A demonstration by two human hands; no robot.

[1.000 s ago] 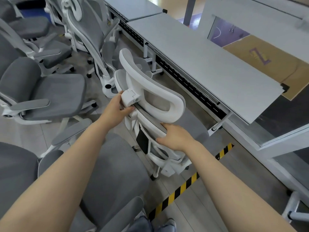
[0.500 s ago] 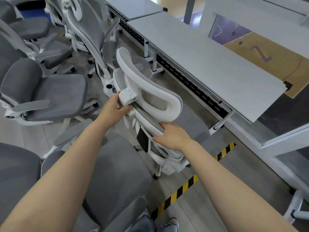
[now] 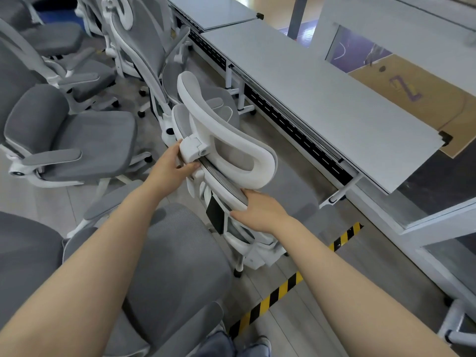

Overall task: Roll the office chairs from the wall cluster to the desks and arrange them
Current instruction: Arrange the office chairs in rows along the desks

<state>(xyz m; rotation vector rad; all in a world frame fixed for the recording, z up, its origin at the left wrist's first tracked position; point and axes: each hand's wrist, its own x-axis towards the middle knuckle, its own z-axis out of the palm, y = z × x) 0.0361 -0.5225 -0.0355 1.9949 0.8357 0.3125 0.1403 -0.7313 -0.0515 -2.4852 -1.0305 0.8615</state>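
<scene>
The white-framed office chair (image 3: 226, 155) stands on the floor just beside the long grey surface (image 3: 322, 99), its seat facing it. The left hand (image 3: 171, 166) grasps the headrest bracket and the right hand (image 3: 260, 211) grasps the backrest's top edge, probably for steering. Other grey chairs (image 3: 77, 140) cluster to the left.

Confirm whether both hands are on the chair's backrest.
Yes: the left hand grips the chair by its headrest bracket and the right hand holds the backrest's upper edge.
</scene>
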